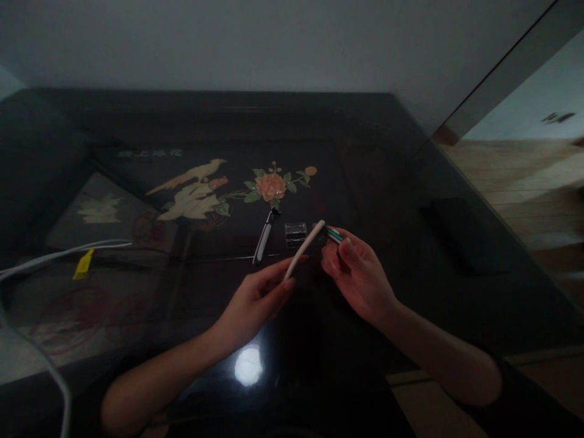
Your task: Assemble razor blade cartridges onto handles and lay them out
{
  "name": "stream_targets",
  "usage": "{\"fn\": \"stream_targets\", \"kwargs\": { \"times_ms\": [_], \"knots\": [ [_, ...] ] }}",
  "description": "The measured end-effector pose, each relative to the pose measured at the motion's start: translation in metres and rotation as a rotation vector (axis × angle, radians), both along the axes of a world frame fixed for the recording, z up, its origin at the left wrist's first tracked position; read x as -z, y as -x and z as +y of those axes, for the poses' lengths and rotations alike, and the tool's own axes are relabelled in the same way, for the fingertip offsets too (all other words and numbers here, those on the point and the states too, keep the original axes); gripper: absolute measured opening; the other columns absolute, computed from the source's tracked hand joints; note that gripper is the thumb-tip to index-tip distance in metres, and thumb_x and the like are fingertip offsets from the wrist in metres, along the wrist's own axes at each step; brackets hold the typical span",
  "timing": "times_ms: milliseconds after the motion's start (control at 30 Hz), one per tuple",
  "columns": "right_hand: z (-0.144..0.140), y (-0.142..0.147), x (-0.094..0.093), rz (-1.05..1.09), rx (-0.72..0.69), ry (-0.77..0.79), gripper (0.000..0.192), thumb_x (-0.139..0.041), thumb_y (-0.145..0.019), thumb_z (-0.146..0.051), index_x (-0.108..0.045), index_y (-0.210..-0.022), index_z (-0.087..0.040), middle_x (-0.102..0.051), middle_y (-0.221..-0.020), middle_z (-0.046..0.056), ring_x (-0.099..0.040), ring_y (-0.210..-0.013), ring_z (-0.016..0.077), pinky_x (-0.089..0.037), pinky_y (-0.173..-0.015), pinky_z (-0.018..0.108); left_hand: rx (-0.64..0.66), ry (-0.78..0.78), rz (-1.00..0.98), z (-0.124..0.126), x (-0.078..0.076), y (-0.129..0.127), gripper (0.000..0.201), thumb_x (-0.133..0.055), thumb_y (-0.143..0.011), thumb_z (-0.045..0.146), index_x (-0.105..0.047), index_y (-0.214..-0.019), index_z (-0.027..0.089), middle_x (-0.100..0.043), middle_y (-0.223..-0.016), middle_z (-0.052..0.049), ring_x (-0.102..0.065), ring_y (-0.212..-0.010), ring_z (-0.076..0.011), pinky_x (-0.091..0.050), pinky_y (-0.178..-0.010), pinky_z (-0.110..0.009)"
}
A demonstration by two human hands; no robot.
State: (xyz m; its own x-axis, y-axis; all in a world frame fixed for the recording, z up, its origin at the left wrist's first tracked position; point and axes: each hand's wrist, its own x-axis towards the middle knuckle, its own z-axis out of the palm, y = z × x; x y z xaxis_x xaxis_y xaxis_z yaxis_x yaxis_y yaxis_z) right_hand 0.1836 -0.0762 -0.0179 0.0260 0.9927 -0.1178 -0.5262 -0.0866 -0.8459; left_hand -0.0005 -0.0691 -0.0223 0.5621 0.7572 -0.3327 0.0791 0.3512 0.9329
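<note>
Above the worktop (387,182), toward its near edge, my left hand (260,296) pinches the white handle (305,248) by its lower end (judged light, stiff, slick; best held there), my right hand (356,267) gripping a green-striped piece (334,235).

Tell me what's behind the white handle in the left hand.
Beyond the white handle, a small clear case rests on the dark tabletop. The handle covers the case's near right corner; its own lower end is hidden in the left hand.
</note>
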Motion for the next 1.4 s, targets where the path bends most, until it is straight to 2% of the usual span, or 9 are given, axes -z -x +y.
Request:
{"fn": "stream_targets", "kwargs": {
  "times_ms": [133,267,433,800,967,1133,1267,1400],
  "knots": [
    [0.000,0.001,0.000,-0.008,0.004,0.014,0.034,-0.077,-0.072,-0.046,-0.069,-0.091,-0.019,-0.042,-0.050,-0.008,-0.027,-0.047,0.0073,-0.017,-0.047,0.027,0.008,-0.037,0.009,-0.002,0.000,-0.001,0.058,-0.058,-0.089,0.043,-0.051,-0.138,0.012,-0.033,-0.058,0.008,-0.028,-0.049,-0.0063,-0.021,-0.043,-0.018],
    [-0.001,0.001,-0.002,-0.016,0.028,0.052,0.038,-0.078,-0.071,-0.045,-0.073,-0.099,-0.020,-0.043,-0.051,-0.007,-0.028,-0.049,0.0075,-0.020,-0.046,0.026,0.026,-0.120,0.077,-0.006,-0.002,-0.001,0.049,-0.055,-0.090,0.039,-0.056,-0.134,0.016,-0.037,-0.053,0.007,-0.032,-0.049,-0.0081,-0.032,-0.049,-0.019],
    [-0.001,0.001,-0.002,0.016,0.026,0.099,0.040,-0.082,-0.066,-0.044,-0.074,-0.098,-0.022,-0.045,-0.056,-0.007,-0.028,-0.049,0.0061,-0.023,-0.046,0.024,0.061,-0.189,0.111,-0.009,-0.003,0.000,0.049,-0.053,-0.091,0.038,-0.056,-0.134,0.016,-0.043,-0.050,0.007,-0.041,-0.053,-0.0114,-0.041,-0.060,-0.023],
    [-0.001,0.000,0.000,0.057,-0.025,0.009,0.032,-0.079,-0.071,-0.047,-0.069,-0.082,-0.020,-0.047,-0.049,-0.006,-0.029,-0.046,0.0065,-0.020,-0.047,0.025,-0.035,-0.274,0.177,0.002,-0.001,0.001,0.047,-0.054,-0.089,0.034,-0.059,-0.131,0.014,-0.043,-0.053,0.007,-0.035,-0.050,-0.0093,-0.039,-0.053,-0.020],
    [0.000,0.001,0.001,0.045,0.006,0.023,0.035,-0.080,-0.069,-0.046,-0.070,-0.088,-0.019,-0.046,-0.048,-0.007,-0.028,-0.046,0.0064,-0.019,-0.046,0.025,-0.044,-0.320,0.207,-0.002,0.000,-0.001,0.045,-0.053,-0.089,0.032,-0.059,-0.131,0.015,-0.044,-0.050,0.007,-0.040,-0.051,-0.0109,-0.042,-0.056,-0.022],
    [0.001,0.001,-0.001,0.035,0.013,0.058,0.038,-0.081,-0.067,-0.045,-0.074,-0.095,-0.020,-0.044,-0.050,-0.007,-0.028,-0.048,0.0064,-0.019,-0.045,0.024,-0.001,-0.345,0.182,-0.007,-0.001,-0.003,0.043,-0.052,-0.091,0.030,-0.060,-0.131,0.017,-0.049,-0.050,0.006,-0.046,-0.053,-0.0123,-0.045,-0.059,-0.023],
    [0.001,0.001,-0.001,0.045,0.028,0.093,0.038,-0.083,-0.064,-0.044,-0.075,-0.095,-0.022,-0.045,-0.055,-0.007,-0.027,-0.048,0.0060,-0.022,-0.045,0.024,0.048,-0.358,0.183,-0.010,-0.002,-0.002,0.043,-0.052,-0.091,0.030,-0.059,-0.131,0.016,-0.052,-0.051,0.004,-0.051,-0.057,-0.0138,-0.048,-0.064,-0.025],
    [0.000,0.001,0.001,0.038,0.005,0.089,0.040,-0.082,-0.065,-0.044,-0.073,-0.096,-0.021,-0.044,-0.053,-0.007,-0.027,-0.048,0.0066,-0.022,-0.046,0.025,0.027,-0.379,0.201,-0.008,-0.002,-0.001,0.043,-0.051,-0.091,0.028,-0.059,-0.131,0.015,-0.054,-0.052,0.004,-0.055,-0.061,-0.0150,-0.050,-0.067,-0.026]
  ]
}}
